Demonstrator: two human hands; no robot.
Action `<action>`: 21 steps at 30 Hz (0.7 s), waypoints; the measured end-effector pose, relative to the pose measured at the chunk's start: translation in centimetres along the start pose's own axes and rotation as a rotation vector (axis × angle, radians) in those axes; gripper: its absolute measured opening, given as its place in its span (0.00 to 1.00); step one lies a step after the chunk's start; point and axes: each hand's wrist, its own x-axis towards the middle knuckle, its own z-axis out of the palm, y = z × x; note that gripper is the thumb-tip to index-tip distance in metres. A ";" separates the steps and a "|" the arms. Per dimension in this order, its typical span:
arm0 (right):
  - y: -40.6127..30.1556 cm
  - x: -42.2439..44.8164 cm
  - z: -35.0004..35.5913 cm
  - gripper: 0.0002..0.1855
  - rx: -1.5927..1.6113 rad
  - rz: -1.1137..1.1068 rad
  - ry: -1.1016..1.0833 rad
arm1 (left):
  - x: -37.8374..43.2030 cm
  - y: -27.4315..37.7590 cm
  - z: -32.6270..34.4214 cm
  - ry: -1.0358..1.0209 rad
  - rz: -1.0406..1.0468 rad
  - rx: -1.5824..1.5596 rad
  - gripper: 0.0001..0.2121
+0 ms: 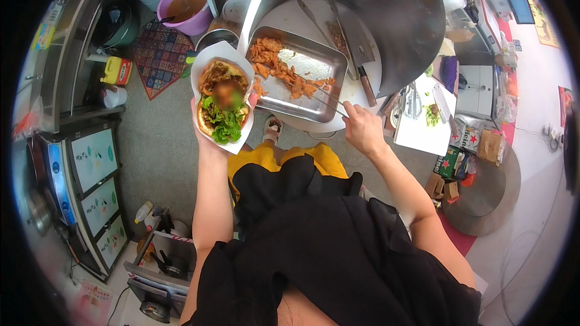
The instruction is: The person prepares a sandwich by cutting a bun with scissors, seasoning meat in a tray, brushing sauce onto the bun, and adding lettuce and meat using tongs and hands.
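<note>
My left hand (205, 138) holds a white paper pouch (235, 145) from below; in it lies an opened flatbread (244, 82) with browned filling and green lettuce (224, 124). Part of the filling is blurred. My right hand (364, 127) is closed round the handle end of thin metal tongs (333, 103), whose tips reach among fried meat pieces (301, 87) in a rectangular steel tray (337, 61). Whether the tips grip a piece, I cannot tell. Most of the meat lies at the tray's left and lower middle.
Beyond the tray, a cleaver (360, 50) and another pair of tongs (312, 18) lie on a round white board (376, 81). A large dark round metal surface (408, 22) rises at upper right. Right of me is a white cutting board (417, 131) with chopped greens. A purple basin (199, 18) stands upper left.
</note>
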 end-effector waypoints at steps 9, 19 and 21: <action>1.2 -0.4 -3.3 0.12 0.189 0.021 0.123 | 1.3 -1.0 0.5 -0.026 -0.065 -0.071 0.36; -5.0 -2.5 -13.8 0.16 0.462 -0.041 0.180 | 2.6 -2.3 2.7 -0.044 -0.101 -0.041 0.29; -6.6 -2.2 -13.5 0.17 0.481 -0.071 0.079 | 3.5 -2.4 1.4 -0.054 -0.119 0.073 0.29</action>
